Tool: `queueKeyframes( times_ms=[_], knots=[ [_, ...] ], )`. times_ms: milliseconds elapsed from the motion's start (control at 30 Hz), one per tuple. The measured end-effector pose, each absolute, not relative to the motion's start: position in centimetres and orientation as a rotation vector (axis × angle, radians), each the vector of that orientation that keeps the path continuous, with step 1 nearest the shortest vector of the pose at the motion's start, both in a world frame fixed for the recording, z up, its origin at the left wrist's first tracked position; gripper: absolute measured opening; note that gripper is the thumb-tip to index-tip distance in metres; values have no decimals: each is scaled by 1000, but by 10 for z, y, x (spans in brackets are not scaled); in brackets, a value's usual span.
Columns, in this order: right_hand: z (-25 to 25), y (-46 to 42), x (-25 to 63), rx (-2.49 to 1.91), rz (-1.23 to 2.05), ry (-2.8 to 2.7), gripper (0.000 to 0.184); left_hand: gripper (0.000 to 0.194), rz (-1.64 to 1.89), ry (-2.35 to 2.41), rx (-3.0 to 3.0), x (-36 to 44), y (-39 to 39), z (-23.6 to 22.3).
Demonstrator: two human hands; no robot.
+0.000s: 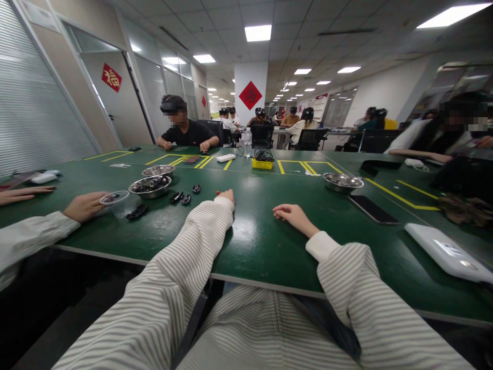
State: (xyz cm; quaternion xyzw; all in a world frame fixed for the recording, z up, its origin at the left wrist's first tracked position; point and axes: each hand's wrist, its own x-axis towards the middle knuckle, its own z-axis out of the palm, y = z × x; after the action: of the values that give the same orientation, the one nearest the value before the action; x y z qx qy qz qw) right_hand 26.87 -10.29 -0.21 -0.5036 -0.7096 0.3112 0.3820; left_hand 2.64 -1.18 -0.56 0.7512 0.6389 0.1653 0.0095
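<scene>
My left hand (228, 195) rests on the green table (250, 246), its fingers curled and mostly turned away from me. A tiny orange-red piece (217, 192) shows right at its left side; whether the fingers grip it or anything else is hidden. To the left of this hand lie several small black plastic parts (185, 199). My right hand (295, 218) lies on the tabletop with fingers loosely stretched to the left and nothing visible in them. Right of it are a dark phone (373, 209) and a steel bowl (342, 182) of small parts.
At left, a co-worker's hand (87, 206) touches a clear plastic cup (115, 201), near a black part (137, 211) and a steel bowl (150, 193) of dark parts. A yellow box (262, 164) of cables, a bottle (248, 143) and a white power bank (447, 252) stand around.
</scene>
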Motion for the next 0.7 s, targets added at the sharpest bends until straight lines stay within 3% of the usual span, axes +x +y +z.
queueKeyframes(
  times_ms=[200, 300, 400, 533, 700],
  knots=[
    [-2, -102, 269, -1273, 796, -1828, 20, 17, 507, 1074, 2944, 76, -48, -16],
    [-2, -101, 269, -1269, 802, -1829, 21, 18, 518, 961, 2941, 80, -51, -16],
    [-3, -101, 269, -1268, 806, -1827, 21, 27, 643, 1152, 2862, 68, -40, -14],
    [-2, -102, 269, -1282, 803, -1823, 21, 29, 872, 1920, 2445, 34, -15, -15],
    [-1, -104, 268, -1282, 796, -1841, 21, 30, 772, 2161, 2221, -1, 9, -21]
  ],
)
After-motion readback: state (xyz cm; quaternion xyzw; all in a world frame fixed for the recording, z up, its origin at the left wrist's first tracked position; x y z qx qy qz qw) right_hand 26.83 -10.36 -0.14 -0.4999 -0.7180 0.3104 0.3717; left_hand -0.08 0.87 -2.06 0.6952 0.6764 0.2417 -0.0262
